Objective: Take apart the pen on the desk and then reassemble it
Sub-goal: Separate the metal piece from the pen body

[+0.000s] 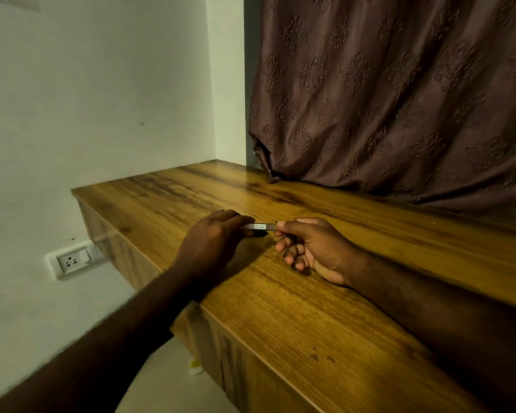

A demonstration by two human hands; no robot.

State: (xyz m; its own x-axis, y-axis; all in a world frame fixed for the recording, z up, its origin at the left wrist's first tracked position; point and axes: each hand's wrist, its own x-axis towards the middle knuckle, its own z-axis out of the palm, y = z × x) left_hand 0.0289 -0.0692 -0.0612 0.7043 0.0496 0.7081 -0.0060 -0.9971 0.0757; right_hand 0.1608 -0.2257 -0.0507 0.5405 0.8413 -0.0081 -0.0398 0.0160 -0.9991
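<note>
Low over the desk point(280, 317), mid-frame: pen point(259, 227) level, 9-to-3. Left hand point(213, 238) curls round its 9 o'clock end, right hand point(309, 248) pinches the 3 o'clock end; opposed holds, probably to twist or pull.

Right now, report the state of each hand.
Left hand: grips the pen by one end.
Right hand: pinches its other end.
</note>
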